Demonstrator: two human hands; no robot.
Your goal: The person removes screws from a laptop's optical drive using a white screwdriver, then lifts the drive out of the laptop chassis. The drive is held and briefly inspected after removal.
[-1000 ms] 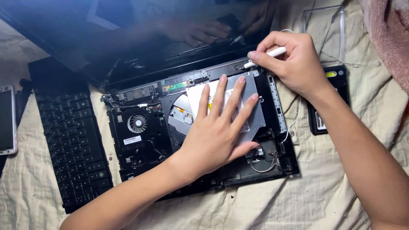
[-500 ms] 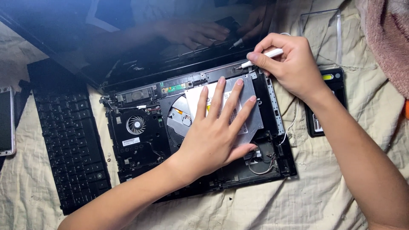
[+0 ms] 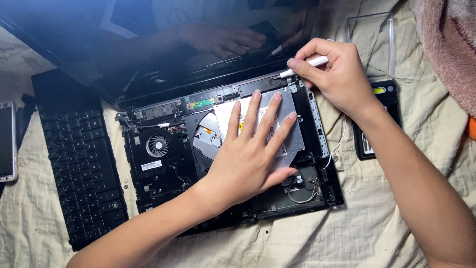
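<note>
Left hand (image 3: 248,159) flat, right hand (image 3: 337,74) pinching screwdriver (image 3: 302,67)

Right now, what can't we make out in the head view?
- Optical drive: middle hidden under the flat left hand.
- White screwdriver: the tip's contact point is too small to tell; handle buried in the right hand.
- Phone: cut off by the left edge.
- Laptop screen: only glare and reflections.

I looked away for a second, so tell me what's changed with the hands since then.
Hardly anything. The right hand still pinches the white tool at the laptop's top edge; its tip shifted only slightly. The left hand stays flat on the silver drive. The detached keyboard hasn't moved.
</note>
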